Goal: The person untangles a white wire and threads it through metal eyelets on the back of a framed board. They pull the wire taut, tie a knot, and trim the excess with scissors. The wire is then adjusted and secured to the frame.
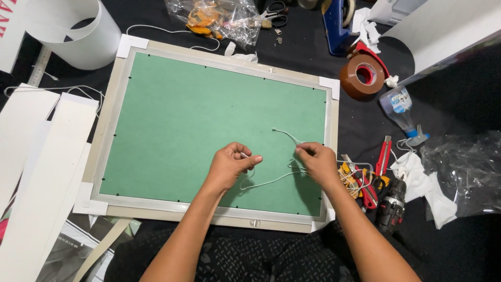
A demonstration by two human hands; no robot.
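A picture frame (110,120) lies face down with its green backing board (209,115) up and white protectors on its corners. My left hand (229,163) pinches one end of a thin white cord (271,180) over the board's lower middle. My right hand (315,159) pinches the same cord near the frame's right side. One loose end of the cord curls up past my right hand, and a slack loop hangs between both hands. A small metal hanger (254,223) sits on the frame's near edge.
A roll of brown tape (362,75), a spray bottle (402,107), a red cutter (383,155), pliers (360,180) and a cordless drill (392,206) lie right of the frame. White boards (36,172) lie to the left. Rolled white sheet (78,31), a plastic bag (219,18), scissors (274,13) lie behind.
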